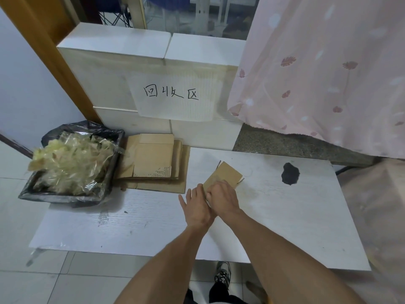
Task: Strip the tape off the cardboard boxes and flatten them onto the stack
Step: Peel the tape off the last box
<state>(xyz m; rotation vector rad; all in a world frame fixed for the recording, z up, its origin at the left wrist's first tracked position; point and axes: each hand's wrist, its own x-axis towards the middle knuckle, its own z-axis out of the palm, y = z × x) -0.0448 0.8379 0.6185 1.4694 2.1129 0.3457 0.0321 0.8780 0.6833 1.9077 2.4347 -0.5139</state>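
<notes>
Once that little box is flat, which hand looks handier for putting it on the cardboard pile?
Probably the left hand: it rests on the small box on the side facing the flattened stack. The right hand would have to cross over it.

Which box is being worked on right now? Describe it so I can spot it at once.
Start at the white table, whose top has a dark blotch. Left of the blotch, the left hand and right hand meet over a small brown cardboard box. It sits alone on the table, unlike the flattened stack beside the bin.
</notes>
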